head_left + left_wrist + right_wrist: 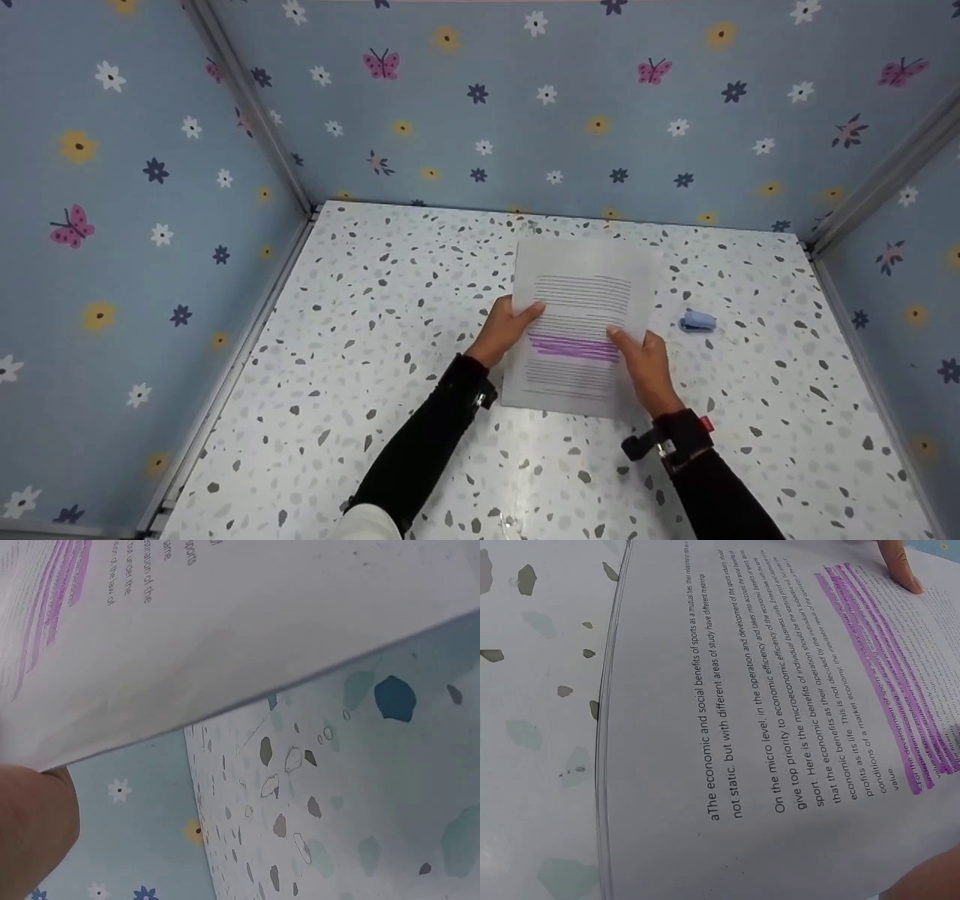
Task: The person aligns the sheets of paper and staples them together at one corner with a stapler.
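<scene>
Both hands hold a stack of printed paper sheets [574,300] above the speckled table. My left hand [506,330] pinches the left edge, its thumb lying on top of the page. On the opposite edge, my right hand [646,367] grips with its thumb over the print; the fingers of both hands are hidden beneath. Purple highlighter strokes [877,682] cover several lines in the middle of the page. The left wrist view shows the paper's edge [247,652] raised over the tabletop. A small blue stapler-like object [697,322] lies to the right of the right hand.
The white speckled table [360,315] is enclosed by light blue panels [517,120] with flowers and butterflies at the back and both sides. Metal posts [255,105] stand at the corners. A white rounded shape [367,523] shows at the bottom, by the left sleeve.
</scene>
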A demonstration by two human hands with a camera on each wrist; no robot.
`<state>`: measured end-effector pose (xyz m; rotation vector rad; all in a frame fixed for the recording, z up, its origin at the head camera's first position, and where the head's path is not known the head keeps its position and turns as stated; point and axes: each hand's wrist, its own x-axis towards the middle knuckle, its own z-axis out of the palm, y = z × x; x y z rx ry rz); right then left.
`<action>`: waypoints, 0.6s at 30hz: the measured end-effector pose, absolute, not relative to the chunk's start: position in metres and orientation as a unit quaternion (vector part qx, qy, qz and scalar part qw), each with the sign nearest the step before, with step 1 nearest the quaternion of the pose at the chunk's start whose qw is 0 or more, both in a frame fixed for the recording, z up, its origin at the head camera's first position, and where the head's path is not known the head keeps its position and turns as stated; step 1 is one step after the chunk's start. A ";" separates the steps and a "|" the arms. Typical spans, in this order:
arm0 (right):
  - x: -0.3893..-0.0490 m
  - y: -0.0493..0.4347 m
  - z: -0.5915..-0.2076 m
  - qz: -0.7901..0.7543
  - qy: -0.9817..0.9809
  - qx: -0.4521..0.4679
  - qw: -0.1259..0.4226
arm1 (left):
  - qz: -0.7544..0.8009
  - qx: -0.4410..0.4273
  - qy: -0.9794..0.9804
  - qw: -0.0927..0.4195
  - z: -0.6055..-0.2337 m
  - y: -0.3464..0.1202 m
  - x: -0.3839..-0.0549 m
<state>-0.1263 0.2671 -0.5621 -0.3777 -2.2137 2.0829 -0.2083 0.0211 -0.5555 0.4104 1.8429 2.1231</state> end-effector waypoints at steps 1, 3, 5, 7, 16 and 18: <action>-0.127 0.267 -0.562 0.681 -0.721 -0.122 0.039 | 0.741 0.139 0.640 0.149 -0.555 0.021 -0.209; -0.128 0.266 -0.561 0.681 -0.722 -0.120 0.036 | 0.747 0.132 0.634 0.149 -0.554 0.021 -0.209; -0.128 0.266 -0.560 0.678 -0.724 -0.119 0.031 | 0.750 0.130 0.630 0.152 -0.553 0.021 -0.209; -0.128 0.267 -0.559 0.677 -0.726 -0.119 0.026 | 0.750 0.129 0.630 0.156 -0.553 0.020 -0.209; -0.129 0.267 -0.557 0.689 -0.712 -0.132 0.005 | 0.768 0.127 0.586 0.222 -0.543 0.011 -0.223; -0.129 0.265 -0.557 0.699 -0.703 -0.130 -0.004 | 0.778 0.127 0.574 0.220 -0.538 0.011 -0.227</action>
